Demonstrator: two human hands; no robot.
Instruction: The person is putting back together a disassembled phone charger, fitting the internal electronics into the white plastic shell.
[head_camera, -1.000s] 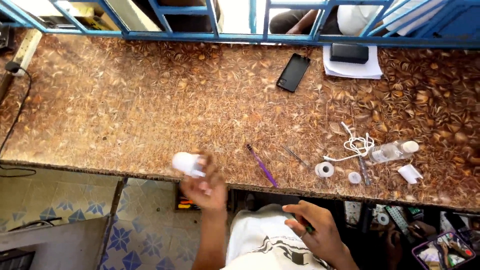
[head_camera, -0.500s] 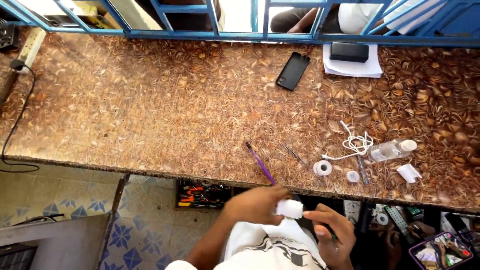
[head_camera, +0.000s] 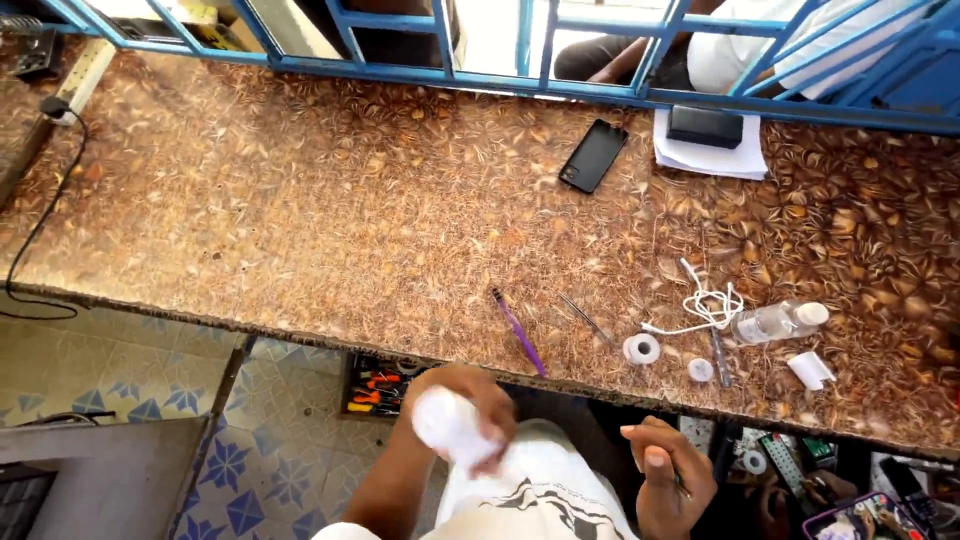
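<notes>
currently left hand (head_camera: 470, 410) clenched round a white blurred object (head_camera: 445, 420), right hand (head_camera: 665, 475) loosely curled on a thin tool; both below the patterned brown counter (head_camera: 300, 200) edge, tiled floor (head_camera: 150, 400) left of them.

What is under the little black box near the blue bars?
The black box sits on a stack of white paper lying on the brown counter. Whatever lies beneath the paper is covered.

The person wears a white short-sleeved T-shirt (head_camera: 540, 500) with a dark, brush-like graphic printed across the front. Both forearms are bare, with no watch, ring or bracelet showing on the left hand (head_camera: 470, 405) or the right hand (head_camera: 665, 475).
</notes>
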